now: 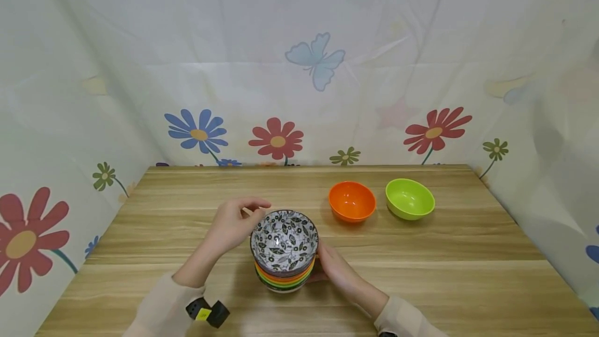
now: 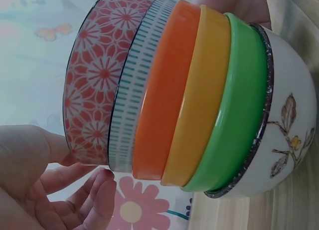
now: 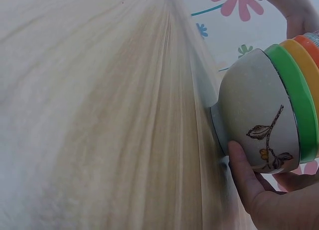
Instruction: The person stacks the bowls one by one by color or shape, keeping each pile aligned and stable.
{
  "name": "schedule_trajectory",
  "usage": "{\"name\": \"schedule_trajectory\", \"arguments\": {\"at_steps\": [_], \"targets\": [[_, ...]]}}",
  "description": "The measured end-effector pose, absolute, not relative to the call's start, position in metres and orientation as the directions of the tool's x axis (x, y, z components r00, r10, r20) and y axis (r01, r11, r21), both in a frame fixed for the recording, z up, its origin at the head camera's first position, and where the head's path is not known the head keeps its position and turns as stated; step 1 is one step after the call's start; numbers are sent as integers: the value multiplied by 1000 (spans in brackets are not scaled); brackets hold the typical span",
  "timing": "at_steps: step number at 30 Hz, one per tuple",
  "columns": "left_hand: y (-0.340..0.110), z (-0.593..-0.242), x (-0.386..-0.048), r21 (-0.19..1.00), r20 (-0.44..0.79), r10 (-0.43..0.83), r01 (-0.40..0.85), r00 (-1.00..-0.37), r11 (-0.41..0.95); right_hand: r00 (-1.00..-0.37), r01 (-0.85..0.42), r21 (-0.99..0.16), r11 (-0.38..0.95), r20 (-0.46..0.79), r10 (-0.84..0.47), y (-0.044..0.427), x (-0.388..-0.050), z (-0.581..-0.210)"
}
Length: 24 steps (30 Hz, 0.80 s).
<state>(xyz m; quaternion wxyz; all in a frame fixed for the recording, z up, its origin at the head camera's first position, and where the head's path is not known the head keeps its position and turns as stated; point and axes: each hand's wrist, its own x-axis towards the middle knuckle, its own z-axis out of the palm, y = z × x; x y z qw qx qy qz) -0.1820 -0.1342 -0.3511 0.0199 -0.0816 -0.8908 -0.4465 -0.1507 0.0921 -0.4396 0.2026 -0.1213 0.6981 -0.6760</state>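
Observation:
A stack of nested bowls stands on the wooden table. The top bowl has a black-and-white leaf pattern inside and red flowers outside. Beneath it come a teal-dashed bowl, an orange bowl, a yellow bowl, a green bowl and, lowest, a white bowl with a leaf sprig. At the top bowl's left rim is my left hand, thumb and fingers apart, tips partly hidden. My right hand cups the stack's lower right side, its thumb against the white bowl.
Farther back on the right, a separate orange bowl and a lime-green bowl sit side by side, upright. A curtain printed with flowers and a butterfly borders the table behind and at both sides.

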Motion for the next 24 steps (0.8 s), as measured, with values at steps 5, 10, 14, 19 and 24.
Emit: {"name": "schedule_trajectory", "arguments": {"at_steps": [5,10,14,19,24], "targets": [[-141,-355,-181,841,94,107,136,-990,523,-887,101,-993,54,-115,-447,92,-151,-439],[-147,-364,-179,865,66,68,91,-995,494,-886,92,-994,57,-108,-450,92,-151,-440],[-151,-374,-178,883,56,55,75,-997,463,-886,86,-994,62,-105,-452,93,-151,-441],[-154,-386,-177,931,42,97,74,-994,358,-888,91,-994,64,-110,-447,93,-151,-441],[-154,-396,-174,964,-11,128,24,-992,264,-889,102,-993,58,-117,-443,93,-151,-440]]}}
